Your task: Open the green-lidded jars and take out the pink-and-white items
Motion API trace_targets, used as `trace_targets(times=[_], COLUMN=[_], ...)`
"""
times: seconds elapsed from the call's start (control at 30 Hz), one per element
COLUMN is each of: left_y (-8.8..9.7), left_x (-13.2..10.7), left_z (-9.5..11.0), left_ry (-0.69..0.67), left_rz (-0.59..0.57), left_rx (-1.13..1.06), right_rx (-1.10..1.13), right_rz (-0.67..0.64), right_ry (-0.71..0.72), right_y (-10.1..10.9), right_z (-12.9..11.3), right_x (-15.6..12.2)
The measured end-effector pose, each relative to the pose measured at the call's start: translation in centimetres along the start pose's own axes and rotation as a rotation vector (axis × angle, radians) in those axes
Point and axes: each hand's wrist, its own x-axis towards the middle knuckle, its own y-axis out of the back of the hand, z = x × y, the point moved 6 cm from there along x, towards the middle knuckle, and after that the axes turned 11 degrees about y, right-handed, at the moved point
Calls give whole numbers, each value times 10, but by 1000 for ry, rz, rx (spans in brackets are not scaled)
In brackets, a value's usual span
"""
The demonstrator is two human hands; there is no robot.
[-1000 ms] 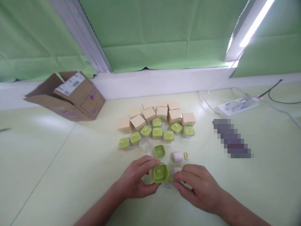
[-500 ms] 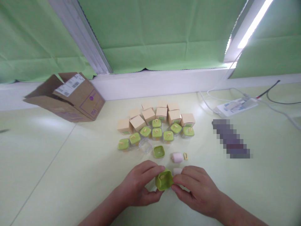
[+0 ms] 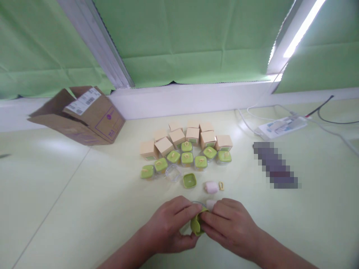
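Both hands meeting, green lid [image 3: 196, 225] pinched between left hand [image 3: 171, 225], right hand [image 3: 228, 228]

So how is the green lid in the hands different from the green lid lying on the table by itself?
The held green lid is pinched between the left hand and right hand, tilted on edge and half hidden by fingers. The loose green lid lies flat on the table, untouched and in full view, beside a clear container. Both are the same lime green, squarish with rounded corners.
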Motion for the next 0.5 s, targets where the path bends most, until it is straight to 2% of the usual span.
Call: trace_targets(times=[0.5], left_y=[-3], left_x=[1], left_z=[6], left_ry=[-29], left_rz=[2], left_rx=[43], right_rx=[-65], right_rz=[-61], right_ry=[38], right_y=[-12], right_z=[0], right_x=[-9])
